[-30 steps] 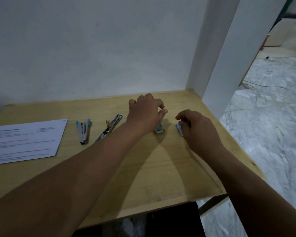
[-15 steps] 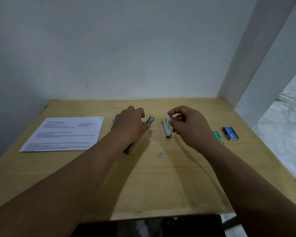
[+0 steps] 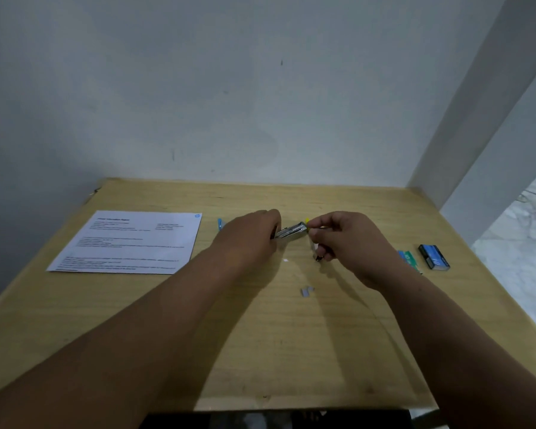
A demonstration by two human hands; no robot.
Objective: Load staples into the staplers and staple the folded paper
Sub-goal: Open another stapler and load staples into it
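Observation:
My left hand (image 3: 251,236) is closed around an open stapler (image 3: 291,232), whose silver staple channel sticks out to the right. My right hand (image 3: 344,239) pinches its thumb and forefinger right at the channel's front end; a small strip of staples seems to be between them, though it is barely visible. A second stapler lies on the table under my right hand, showing its yellow tip (image 3: 307,219) and dark rear end. A blue stapler (image 3: 219,225) peeks out behind my left hand. The printed paper (image 3: 127,243) lies flat at the left.
A green staple box (image 3: 406,258) and a blue staple box (image 3: 434,265) lie at the right of the wooden table (image 3: 260,351). Loose staples (image 3: 307,291) rest near the middle. A white wall stands behind, a pillar at the right.
My hands left the staple boxes and came to the staplers. The left hand picked up the open stapler, and the right hand's pinched fingers moved to its front end.

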